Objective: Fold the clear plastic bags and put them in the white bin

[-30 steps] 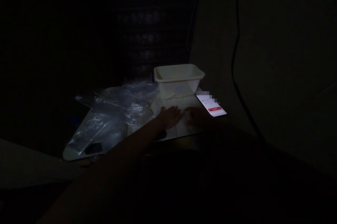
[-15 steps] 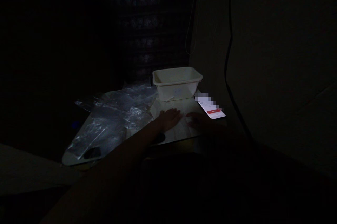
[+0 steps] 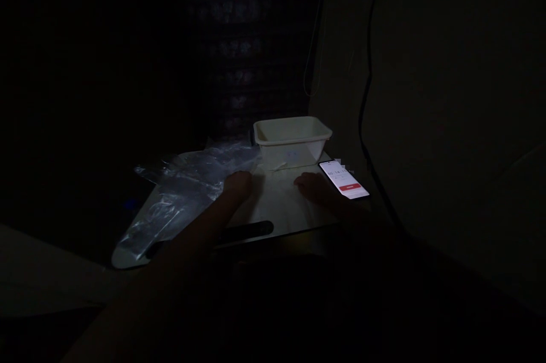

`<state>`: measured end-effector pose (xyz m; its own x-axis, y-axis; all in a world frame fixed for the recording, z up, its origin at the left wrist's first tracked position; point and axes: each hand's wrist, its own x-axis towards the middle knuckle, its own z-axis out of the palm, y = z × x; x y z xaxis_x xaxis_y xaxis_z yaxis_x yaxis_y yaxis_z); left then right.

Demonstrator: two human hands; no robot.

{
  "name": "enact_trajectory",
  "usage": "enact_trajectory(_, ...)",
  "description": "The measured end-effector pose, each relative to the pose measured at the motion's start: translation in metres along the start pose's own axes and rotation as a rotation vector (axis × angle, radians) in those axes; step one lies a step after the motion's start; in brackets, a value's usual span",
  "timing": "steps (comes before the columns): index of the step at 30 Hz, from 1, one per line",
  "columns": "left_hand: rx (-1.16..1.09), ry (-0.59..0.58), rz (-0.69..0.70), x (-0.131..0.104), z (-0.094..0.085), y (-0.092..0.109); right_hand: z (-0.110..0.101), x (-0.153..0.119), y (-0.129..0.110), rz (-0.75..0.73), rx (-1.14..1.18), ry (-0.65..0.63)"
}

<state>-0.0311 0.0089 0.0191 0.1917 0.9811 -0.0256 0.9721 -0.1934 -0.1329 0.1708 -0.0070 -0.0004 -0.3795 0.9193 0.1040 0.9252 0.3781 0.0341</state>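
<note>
Has clear plastic bags (image 3: 170,203) spread over the left of the table (image 3: 279,206). Holds left hand (image 3: 239,182) at their right edge, fingers apparently curled; cannot tell whether pinching plastic. Has white tub (image 3: 294,153) farther back. Holds right hand (image 3: 315,186) beside lit phone (image 3: 341,178); too dark to tell finger spread.

Your clear plastic bags (image 3: 181,195) look glossy and crinkled; your cream rectangular plastic tub (image 3: 294,154) looks smooth.

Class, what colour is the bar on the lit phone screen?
Red; the bar shows best in the head view.
</note>
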Motion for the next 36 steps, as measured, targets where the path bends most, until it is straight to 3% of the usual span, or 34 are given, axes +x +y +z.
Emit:
enact_trajectory(6,-0.146,-0.085,-0.083,0.01,0.007,-0.006,0.005,0.021,-0.004,0.008,0.004,-0.024)
enact_trajectory(13,-0.232,-0.115,0.023,0.023,0.016,0.002,0.006,0.023,-0.011,-0.099,-0.049,-0.11)
enact_trajectory(19,-0.374,-0.161,-0.141,0.023,0.016,0.017,0.003,0.02,-0.01,-0.063,-0.013,-0.134)
enact_trajectory(23,-0.38,-0.114,-0.181,0.019,0.013,0.025,0.006,0.019,-0.009,-0.065,-0.004,-0.115)
enact_trajectory(28,-0.434,-0.001,-0.108,0.023,0.012,0.024,0.009,0.017,-0.006,-0.098,0.079,-0.126)
enact_trajectory(33,-0.587,-0.006,-0.092,0.028,0.014,0.026,0.011,0.017,-0.007,-0.085,0.059,-0.155)
enact_trajectory(36,-0.855,-0.053,-0.181,0.025,0.015,0.032,0.013,0.018,-0.007,-0.085,0.043,-0.156)
